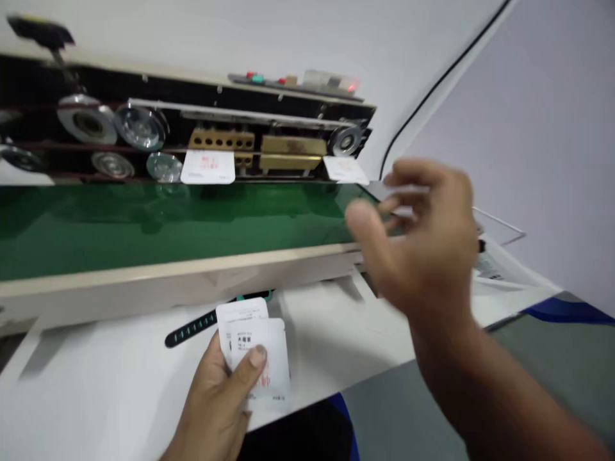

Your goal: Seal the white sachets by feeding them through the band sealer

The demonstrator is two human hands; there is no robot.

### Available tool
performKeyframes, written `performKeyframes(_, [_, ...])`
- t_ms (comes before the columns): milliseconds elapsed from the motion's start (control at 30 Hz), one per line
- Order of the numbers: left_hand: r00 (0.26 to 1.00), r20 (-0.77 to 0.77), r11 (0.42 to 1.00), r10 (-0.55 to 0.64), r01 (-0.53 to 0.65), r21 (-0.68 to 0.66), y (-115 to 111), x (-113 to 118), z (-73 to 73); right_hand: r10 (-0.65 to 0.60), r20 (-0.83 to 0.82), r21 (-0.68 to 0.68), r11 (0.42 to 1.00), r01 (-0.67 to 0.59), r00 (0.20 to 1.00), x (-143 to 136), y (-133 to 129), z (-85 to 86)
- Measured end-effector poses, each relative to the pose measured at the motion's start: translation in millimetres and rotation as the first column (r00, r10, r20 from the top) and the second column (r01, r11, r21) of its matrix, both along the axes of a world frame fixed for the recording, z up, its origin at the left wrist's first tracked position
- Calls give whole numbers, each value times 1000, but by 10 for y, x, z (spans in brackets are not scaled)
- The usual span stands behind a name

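1. The left hand (218, 394) keeps its grip closed on a small stack of white sachets (257, 349), thumb pressed across the front one, low over the white counter (96, 384).
2. The right hand (423, 243) hangs blurred at the right end of the green belt (144, 224); whether its curled fingers pinch anything, I cannot tell.
3. Two more sachets ride the sealer: one (208, 168) mid-belt, another (344, 169) near the right end (both under the machine's rollers).
4. A black strap (192, 330) lies on the counter just behind the held stack.

Bright even light, motion-blurred right hand (427, 250).
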State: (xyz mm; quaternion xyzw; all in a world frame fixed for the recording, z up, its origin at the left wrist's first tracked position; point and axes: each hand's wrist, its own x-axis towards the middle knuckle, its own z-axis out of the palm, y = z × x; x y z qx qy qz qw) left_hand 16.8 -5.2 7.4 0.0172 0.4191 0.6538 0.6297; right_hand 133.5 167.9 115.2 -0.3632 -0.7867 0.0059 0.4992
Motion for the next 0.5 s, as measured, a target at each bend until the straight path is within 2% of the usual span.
performKeyframes(33, [1000,13,999,20,-20,35,4,-8,8,121,100,-2,993,-121,988,17,-255,-155])
performKeyframes(100, [999,28,997,35,-37,72,4,-20,10,353,201,-185,930,-319,914,43,-697,-478])
performKeyframes(167, [999,25,995,40,-42,93,-6,-24,6,495,158,-450,806,-384,854,45,-967,-768])
performKeyframes(233, [999,9,995,40,-41,91,-15,-24,2,537,61,-633,673,-383,841,24,-1057,-968])
performKeyframes(267, [999,5,996,38,-38,86,-17,-22,1,534,24,-685,624,-376,845,13,-1054,-1027])
performKeyframes(333, [999,4,996,43,-43,84,-9,-16,-1,512,-28,-741,566,-361,858,0,-1009,-1074])
performKeyframes(500, [988,84,987,127,-134,85,35,10,-6,403,-252,-808,413,-420,880,78,-911,-986])
